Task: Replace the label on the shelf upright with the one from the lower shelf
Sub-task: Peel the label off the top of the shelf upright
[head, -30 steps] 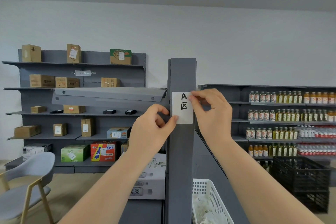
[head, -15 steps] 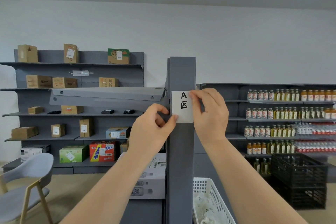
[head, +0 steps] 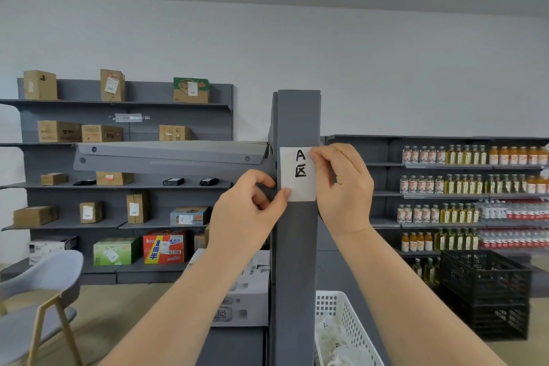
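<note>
Label (head: 298, 174) reading "A 区" lies flat on the upright (head: 295, 246); left hand (head: 248, 211) pinches its lower-left corner, right hand (head: 341, 184) its top-right. Whether it's the old one or the replacement, I can't tell.

A matt white paper label (head: 298, 175) is being seen against a smooth, matt grey painted metal upright (head: 294, 246). White plastic lattice is showing on the basket (head: 347, 321), black plastic on the crate (head: 487, 291), rough brown cardboard on the boxes (head: 59, 131).
</note>
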{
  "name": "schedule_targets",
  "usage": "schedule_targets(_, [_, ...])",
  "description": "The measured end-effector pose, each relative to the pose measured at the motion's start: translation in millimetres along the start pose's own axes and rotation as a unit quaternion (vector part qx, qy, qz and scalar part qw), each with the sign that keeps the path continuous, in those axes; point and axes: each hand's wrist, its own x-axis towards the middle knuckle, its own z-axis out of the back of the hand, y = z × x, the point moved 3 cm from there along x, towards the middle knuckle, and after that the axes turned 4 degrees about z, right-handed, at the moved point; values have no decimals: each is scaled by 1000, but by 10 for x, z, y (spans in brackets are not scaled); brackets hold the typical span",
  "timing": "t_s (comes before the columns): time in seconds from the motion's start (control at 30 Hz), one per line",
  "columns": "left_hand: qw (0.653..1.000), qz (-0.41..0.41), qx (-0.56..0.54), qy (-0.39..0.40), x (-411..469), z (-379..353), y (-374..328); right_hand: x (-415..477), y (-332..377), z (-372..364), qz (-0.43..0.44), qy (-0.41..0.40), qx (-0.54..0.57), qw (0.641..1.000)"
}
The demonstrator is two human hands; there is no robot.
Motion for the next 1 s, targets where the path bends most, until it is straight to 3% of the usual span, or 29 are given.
schedule_targets(0.3, [1000,-1,3,-9,4,-4,2,40,4,-5,-29,15,26,999])
schedule_targets(0.6, [1000,-8,4,-13,6,-4,7,60,87,21,-162,47,40,985])
schedule_targets(1.0, [1000,-7,9,-6,16,-4,5,143,175,-71,-84,59,-133,986])
